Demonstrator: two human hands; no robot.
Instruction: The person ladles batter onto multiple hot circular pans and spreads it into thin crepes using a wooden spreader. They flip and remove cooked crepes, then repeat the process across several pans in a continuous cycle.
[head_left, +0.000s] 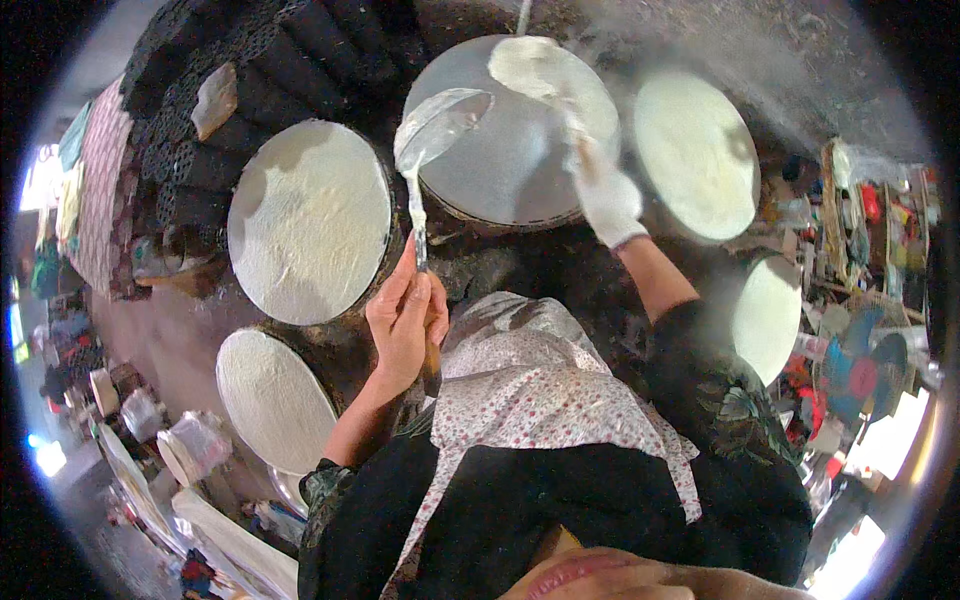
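My left hand (405, 319) grips the handle of a large ladle (442, 127), whose bowl and neck are coated with pale batter. The bowl hangs over the left part of a round metal griddle (502, 172). A white glove covers my right hand (613, 206), which holds a tool (579, 139) with a wooden-looking handle; its working end is blurred. That end touches or hovers just over a patch of pale batter (529, 67) spread across the griddle's far right part. Bare grey metal shows on the rest of the griddle.
Round griddles covered with pale sheets stand at left (311, 225), lower left (277, 397), right (697, 157) and far right (769, 319). Steam or smoke drifts at upper right. Stacked black honeycomb briquettes (176, 157) rise at upper left. An electric fan (862, 367) stands far right.
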